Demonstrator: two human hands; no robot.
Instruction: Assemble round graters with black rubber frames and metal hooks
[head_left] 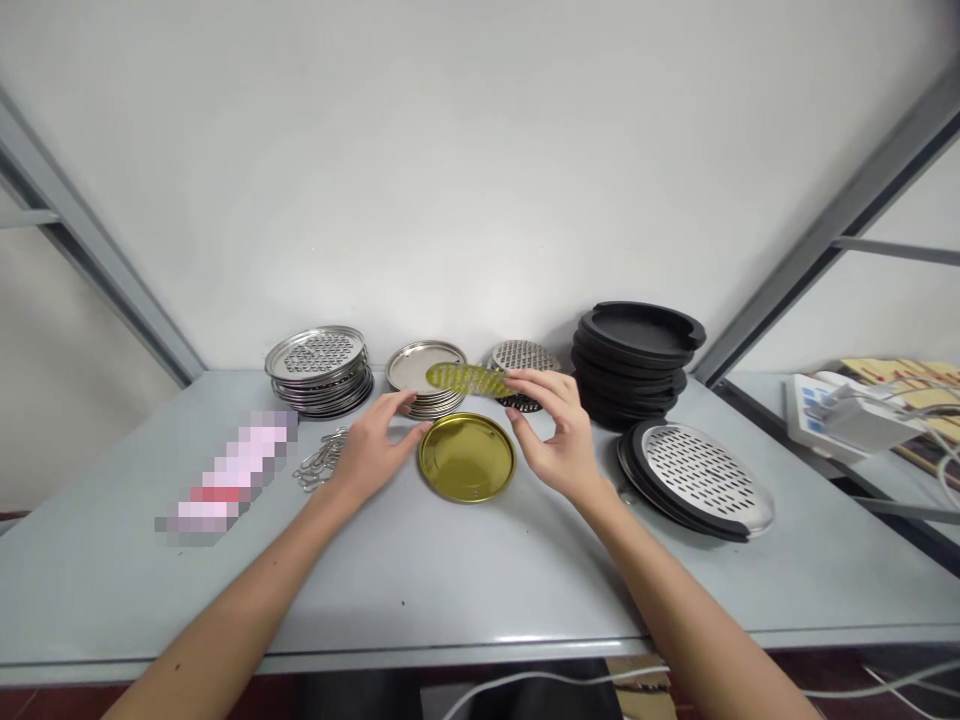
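head view: the right hand (556, 428) grips the edge of a thin, slotted gold disc (466, 379), tilted above the far rim of a glossy round dish (466, 460); the left hand (376, 442) curves open by its left rim. i'd judge aligning is in hand, calling for levelling next.

Thin gold slotted disc (466, 380), oval as seen, raised and tilted, right end at the fingers of the right hand (556, 432). Just below the fingertips, between right hand and left hand (376, 445): shiny gold plate (467, 460), round, shallow, rimmed, lying face up.
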